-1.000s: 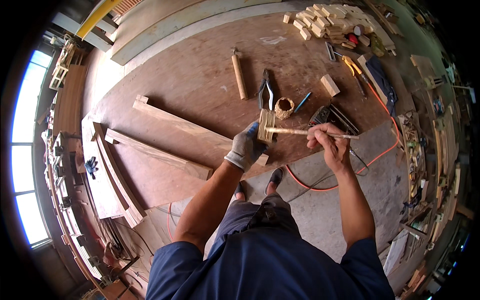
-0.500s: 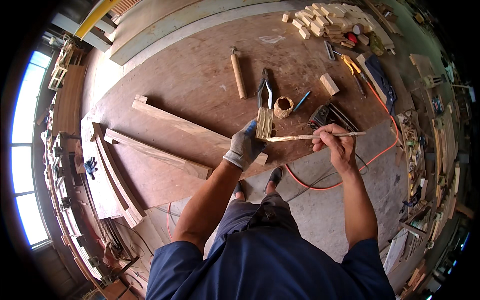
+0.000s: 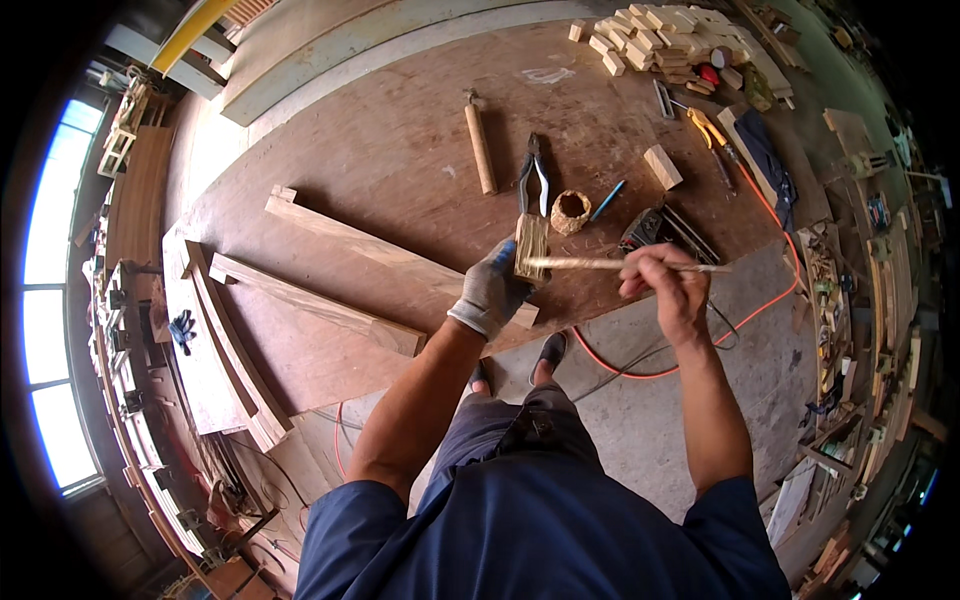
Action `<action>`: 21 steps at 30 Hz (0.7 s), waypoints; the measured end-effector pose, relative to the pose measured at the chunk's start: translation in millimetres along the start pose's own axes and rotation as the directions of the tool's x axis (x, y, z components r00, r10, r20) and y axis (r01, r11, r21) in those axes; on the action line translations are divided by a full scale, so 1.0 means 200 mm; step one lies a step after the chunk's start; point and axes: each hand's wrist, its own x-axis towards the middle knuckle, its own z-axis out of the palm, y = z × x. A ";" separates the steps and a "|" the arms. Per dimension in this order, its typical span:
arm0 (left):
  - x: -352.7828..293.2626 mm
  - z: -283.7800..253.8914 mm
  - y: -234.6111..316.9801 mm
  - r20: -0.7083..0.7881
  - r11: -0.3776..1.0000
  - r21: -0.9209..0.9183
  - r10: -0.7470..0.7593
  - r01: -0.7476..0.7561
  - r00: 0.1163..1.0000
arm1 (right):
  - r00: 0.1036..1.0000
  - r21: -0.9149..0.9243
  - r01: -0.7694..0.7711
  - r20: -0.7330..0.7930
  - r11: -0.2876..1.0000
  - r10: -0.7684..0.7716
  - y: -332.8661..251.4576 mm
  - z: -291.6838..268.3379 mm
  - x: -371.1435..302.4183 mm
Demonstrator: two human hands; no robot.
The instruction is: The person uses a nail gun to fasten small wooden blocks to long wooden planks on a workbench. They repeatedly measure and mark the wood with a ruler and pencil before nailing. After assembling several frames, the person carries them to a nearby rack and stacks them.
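Stick (image 3: 590,264) is pinched along its shaft by the fingers of the bare right hand (image 3: 663,285), and a small block (image 3: 531,238) is grasped by the fingers of the gloved left hand (image 3: 490,294); both are held up over the near part of the worktop (image 3: 410,150). The block's visible face looks smeared with something yellowish, and it is crossed by the stick's tip; how hard it is pressed cannot be told. It is judged that the smear could be dragged onto the gloved hand, or dripped below, if too much were carried by the tip or the block were tilted. The block could also be pushed loose by too firm a stroke, were the grasp slackened. The block's long axis is set roughly from near to far, while the stick is laid crosswise, its tip pointed left. Just beyond, a round pot (image 3: 568,226) is flanked by pliers (image 3: 533,160) and a blue pencil (image 3: 607,200). Farther off, a loose block (image 3: 662,167) and a hammer (image 3: 480,150) are set down; beyond them, a pile of blocks (image 3: 640,42) is heaped.
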 end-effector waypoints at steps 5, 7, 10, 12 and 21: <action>-0.06 0.05 0.04 -0.007 0.996 0.090 -0.009 0.010 1.000 | 0.973 -0.113 0.023 -0.226 0.993 -0.048 0.09 -0.07 0.20; -0.11 0.09 0.08 -0.015 0.977 0.215 0.007 -0.004 1.000 | 0.969 -0.201 -0.044 -0.246 0.979 -0.007 0.17 -0.06 0.30; -0.18 0.10 0.15 -0.016 0.708 0.698 0.159 -0.103 0.987 | 0.981 -0.425 0.067 -0.135 0.903 -0.137 0.37 -0.04 0.47; -0.27 0.22 0.22 0.043 0.065 0.996 0.218 -0.059 0.975 | 0.981 -0.543 0.113 -0.070 0.832 -0.179 0.47 0.03 0.57; -0.26 0.03 0.05 0.378 -0.666 0.645 -0.148 -0.375 0.914 | 0.982 -0.507 -0.167 -0.010 0.845 0.189 0.84 -0.04 0.35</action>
